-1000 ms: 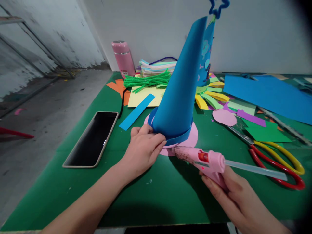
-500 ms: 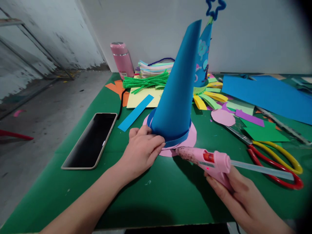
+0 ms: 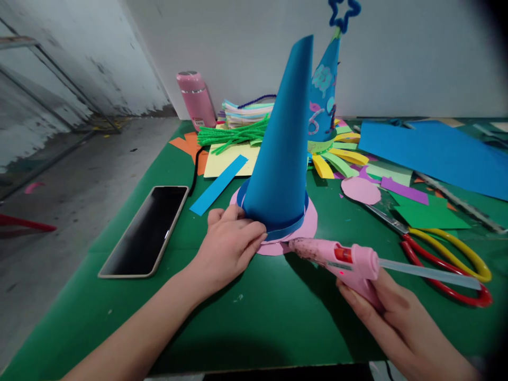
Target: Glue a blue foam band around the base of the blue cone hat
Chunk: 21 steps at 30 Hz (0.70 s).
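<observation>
A tall blue paper cone (image 3: 280, 153) stands on a round pink paper base (image 3: 309, 222), with a blue paper band round its foot. My left hand (image 3: 234, 241) is closed on the near left rim of the cone, its fingertips pinching the blue band and the pink paper. In my right hand (image 3: 391, 312) is a pink hot glue gun (image 3: 349, 259), with a clear glue stick out of its back and a small red light lit. Its dark, stained nozzle points left at the near edge of the pink base, close to my left fingertips.
A phone (image 3: 146, 230) lies at left. Scissors (image 3: 444, 264) with red and yellow handles lie at right among paper scraps. Behind are green pipe cleaners (image 3: 234, 131), a pink flask (image 3: 196, 100), a decorated blue cone hat (image 3: 325, 95) and a large blue sheet (image 3: 432, 153).
The glue gun has moved right along the near edge of the pink base. My left hand keeps its hold on the rim. The cone leans less to the right in view.
</observation>
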Motion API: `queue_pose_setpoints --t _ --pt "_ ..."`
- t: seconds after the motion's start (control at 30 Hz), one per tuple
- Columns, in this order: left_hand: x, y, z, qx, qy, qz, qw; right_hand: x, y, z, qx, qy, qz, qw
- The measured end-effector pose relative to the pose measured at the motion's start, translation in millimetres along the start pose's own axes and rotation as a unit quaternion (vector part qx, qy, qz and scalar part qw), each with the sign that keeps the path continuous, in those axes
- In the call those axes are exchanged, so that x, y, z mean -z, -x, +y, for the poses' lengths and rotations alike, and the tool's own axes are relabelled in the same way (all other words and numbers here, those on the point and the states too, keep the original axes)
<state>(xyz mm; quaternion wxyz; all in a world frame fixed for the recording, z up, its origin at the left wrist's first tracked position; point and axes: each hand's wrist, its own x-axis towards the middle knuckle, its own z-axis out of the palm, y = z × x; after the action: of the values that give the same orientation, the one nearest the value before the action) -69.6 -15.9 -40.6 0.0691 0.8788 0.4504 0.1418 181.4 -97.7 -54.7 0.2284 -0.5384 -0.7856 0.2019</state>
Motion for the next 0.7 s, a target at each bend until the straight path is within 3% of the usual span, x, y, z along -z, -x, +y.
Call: queue_pose_setpoints --t 0.4,0.7 --pt "3.9 -2.4 2.4 -0.002 0.0 -0.022 1.0 6.0 0.4 6.0 0.02 0.017 0.006 1.0" --pt "4.4 -4.1 2.8 -0.005 -0.002 -0.035 0.999 8.4 2.6 10.4 -0.012 0.007 0.017 1.0"
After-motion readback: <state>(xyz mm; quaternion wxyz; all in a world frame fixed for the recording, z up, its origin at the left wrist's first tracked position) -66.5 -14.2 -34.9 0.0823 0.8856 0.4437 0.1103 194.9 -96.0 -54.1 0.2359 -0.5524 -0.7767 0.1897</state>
